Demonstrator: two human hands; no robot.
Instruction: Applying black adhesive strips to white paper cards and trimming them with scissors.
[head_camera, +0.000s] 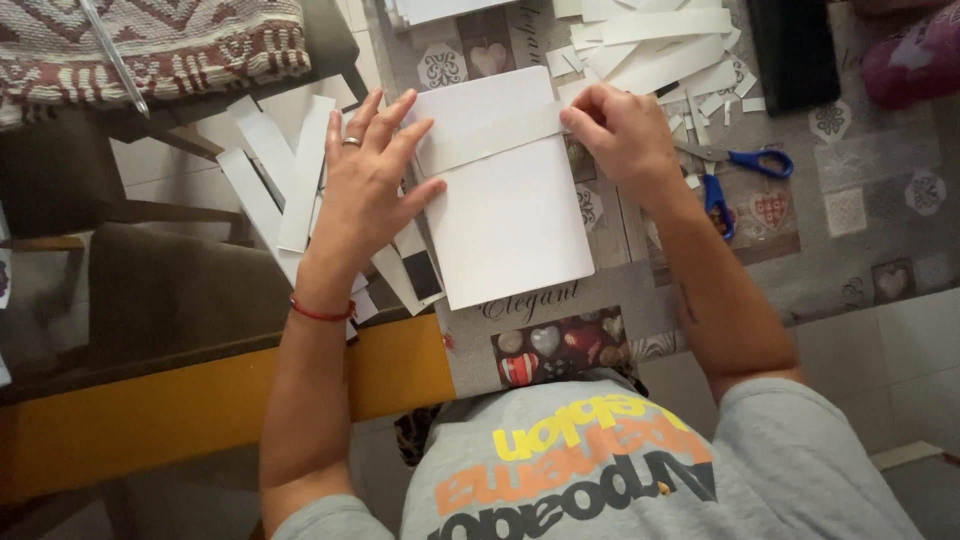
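— Patterned cloth covers the table (850, 215), hearts and scrolls all over it. What are the hands doing?

— Left hand (365, 180) lies flat, fingers spread wide, pressing on the left edge of a white sheet (510, 215). It closes on nothing; it looks to be pinning the sheet so it won't slide.

— And the other?

— Right hand (620, 130) has its fingertips pinched together on the end of a paper strip (490, 140), which runs across the upper part of the sheet. The strip seems held taut and level that way.

— Where's the sheet itself?

— On the table in front of the person, near the edge.

— Around it?

— More long white strips (280, 170) fanned under and beside the left hand, a heap of offcuts (660, 50) beyond the right, and blue-handled scissors (740, 165) just right of the right wrist, within reach.
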